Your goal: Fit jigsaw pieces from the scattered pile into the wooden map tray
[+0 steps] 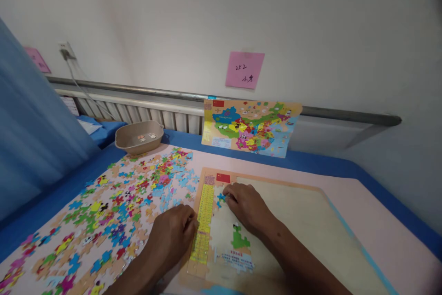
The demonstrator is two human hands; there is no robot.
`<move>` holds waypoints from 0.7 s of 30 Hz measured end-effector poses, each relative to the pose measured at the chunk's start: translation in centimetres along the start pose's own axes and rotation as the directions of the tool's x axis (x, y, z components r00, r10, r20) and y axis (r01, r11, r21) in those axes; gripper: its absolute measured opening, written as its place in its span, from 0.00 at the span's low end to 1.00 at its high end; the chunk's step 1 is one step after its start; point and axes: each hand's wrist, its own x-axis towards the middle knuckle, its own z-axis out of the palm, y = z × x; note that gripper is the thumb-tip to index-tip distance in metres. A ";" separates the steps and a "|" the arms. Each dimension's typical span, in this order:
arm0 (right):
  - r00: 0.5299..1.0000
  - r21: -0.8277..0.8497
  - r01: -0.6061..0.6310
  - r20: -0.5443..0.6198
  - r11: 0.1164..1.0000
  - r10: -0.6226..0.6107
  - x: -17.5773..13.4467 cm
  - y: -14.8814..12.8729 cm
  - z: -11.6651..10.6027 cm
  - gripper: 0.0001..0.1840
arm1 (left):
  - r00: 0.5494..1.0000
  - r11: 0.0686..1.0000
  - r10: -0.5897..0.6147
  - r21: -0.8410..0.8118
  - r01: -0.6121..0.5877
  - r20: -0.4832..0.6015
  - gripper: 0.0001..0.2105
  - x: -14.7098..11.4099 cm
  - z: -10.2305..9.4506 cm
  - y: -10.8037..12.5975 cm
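Observation:
My right hand (247, 203) is over the upper left of the puzzle board (293, 212), its thumb and fingertips pinched on a small puzzle piece, mostly hidden. Blue joined pieces (221, 200) lie right beside those fingertips. Curled closed, my left hand (176, 228) rests at the board's left edge, next to a yellow printed strip (202, 221); the inside of its grip is hidden. Lower on the board sit a green cluster of pieces (240, 238) and a pale block with printed text (236, 260).
Many loose puzzle pieces (117, 212) spread over the pink surface on the left. A beige basin (138, 138) behind them contains a few pieces. A printed map sheet (250, 127) leans at the wall below a metal rail (345, 114). A blue curtain (37, 124) hangs at left.

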 end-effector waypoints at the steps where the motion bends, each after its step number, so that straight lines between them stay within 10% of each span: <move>1: 1.000 0.001 0.001 0.001 1.000 -0.001 0.0 0.0 0.0 0.10 | 1.000 1.000 -0.002 -0.002 0.002 0.000 0.09 0.0 0.0 0.0; 21: 1.000 -0.010 -0.018 -0.015 1.000 0.018 0.1 -0.1 -0.3 0.09 | 1.000 1.000 -0.004 -0.031 0.004 -0.007 0.08 0.0 0.3 -0.2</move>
